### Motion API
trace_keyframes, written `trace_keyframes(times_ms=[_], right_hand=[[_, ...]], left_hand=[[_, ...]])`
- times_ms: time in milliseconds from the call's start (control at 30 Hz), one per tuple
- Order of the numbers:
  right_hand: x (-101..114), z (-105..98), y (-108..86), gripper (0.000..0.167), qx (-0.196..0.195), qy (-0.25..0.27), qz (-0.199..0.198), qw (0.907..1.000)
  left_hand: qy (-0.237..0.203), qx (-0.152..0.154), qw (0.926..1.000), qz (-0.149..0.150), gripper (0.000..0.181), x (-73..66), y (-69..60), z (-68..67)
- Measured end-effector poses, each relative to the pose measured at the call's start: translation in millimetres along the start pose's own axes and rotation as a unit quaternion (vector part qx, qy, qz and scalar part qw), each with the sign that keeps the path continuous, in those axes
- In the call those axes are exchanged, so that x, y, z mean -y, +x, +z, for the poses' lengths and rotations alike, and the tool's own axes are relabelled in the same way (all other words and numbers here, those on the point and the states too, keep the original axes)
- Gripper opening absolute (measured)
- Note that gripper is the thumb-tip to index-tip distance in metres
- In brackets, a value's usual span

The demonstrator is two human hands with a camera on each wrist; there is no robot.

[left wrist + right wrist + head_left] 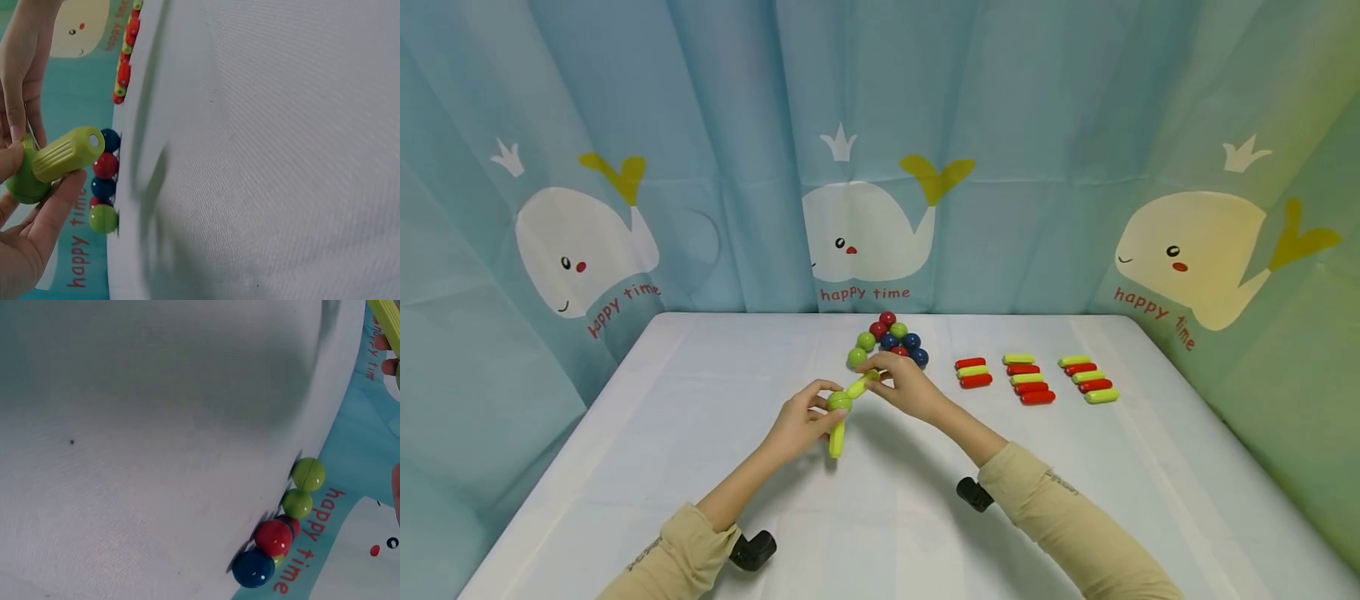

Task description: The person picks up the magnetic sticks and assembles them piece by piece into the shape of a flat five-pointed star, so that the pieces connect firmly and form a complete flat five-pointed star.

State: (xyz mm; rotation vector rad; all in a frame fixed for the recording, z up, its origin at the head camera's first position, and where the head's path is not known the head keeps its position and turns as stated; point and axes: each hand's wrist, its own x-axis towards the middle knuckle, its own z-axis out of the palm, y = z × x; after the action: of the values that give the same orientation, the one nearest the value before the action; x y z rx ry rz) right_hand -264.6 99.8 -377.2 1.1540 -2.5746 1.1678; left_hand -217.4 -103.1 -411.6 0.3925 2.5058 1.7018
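A green ball (pixel 838 401) is held between the thumb and fingers of my left hand (pixel 796 423), above the table. From this ball a yellow-green rod (pixel 837 443) points down toward me; the left wrist view shows that ribbed rod (pixel 67 154) with a silvery disc in its end. My right hand (pixel 912 388) pinches a second yellow-green rod (pixel 858 387), whose near end meets the ball's upper right side. Whether that end touches the ball is too small to tell. In the right wrist view, only fingertips and part of a rod (pixel 389 324) appear at the edge.
Behind my right hand lies a cluster of green balls (pixel 866 341), red balls (pixel 887 318) and blue balls (pixel 912 341). Red rods (pixel 1038 398) and yellow-green rods (pixel 1102 397) lie in three groups at the right. A curtain (pixel 737 108) hangs behind the white table (pixel 700 367).
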Motion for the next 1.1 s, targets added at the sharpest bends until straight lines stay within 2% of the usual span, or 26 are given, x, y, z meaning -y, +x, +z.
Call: trace_keyframes(times_ms=[133, 233, 333, 433, 633, 867, 1100], right_hand=[[-3, 2, 4.3, 0.025, -0.007, 0.009, -0.002, 0.9999], [-7, 3, 7.9, 0.026, -0.013, 0.005, 0.008, 0.9999], [-12, 4, 12.8, 0.025, -0.013, -0.014, 0.026, 0.9995], [-17, 4, 17.8, 0.023, -0.004, -0.043, 0.041, 0.9982], [-27, 6, 26.9, 0.023, 0.006, -0.101, 0.072, 0.9923], [-39, 14, 41.2, 0.028, 0.032, -0.144, 0.09, 0.9849], [-42, 23, 48.3, 0.03, 0.038, -0.181, 0.083, 0.9793]], left_hand=[[-0.005, -0.018, 0.9998, -0.004, 0.036, 2.8, -1.5, -2.3], [-0.005, -0.037, 0.9991, -0.018, 0.036, 4.2, -2.4, -3.4], [0.0, -0.057, 0.998, -0.029, 0.035, 5.9, -3.0, -4.6], [0.014, -0.072, 0.9969, -0.027, 0.033, 6.8, -4.9, -6.1], [0.03, -0.098, 0.994, -0.038, 0.033, 8.3, -7.6, -8.5], [0.037, -0.089, 0.9936, -0.058, 0.058, 10.7, -5.1, -12.7], [0.036, -0.08, 0.9946, -0.055, 0.048, 11.9, -5.5, -14.8]])
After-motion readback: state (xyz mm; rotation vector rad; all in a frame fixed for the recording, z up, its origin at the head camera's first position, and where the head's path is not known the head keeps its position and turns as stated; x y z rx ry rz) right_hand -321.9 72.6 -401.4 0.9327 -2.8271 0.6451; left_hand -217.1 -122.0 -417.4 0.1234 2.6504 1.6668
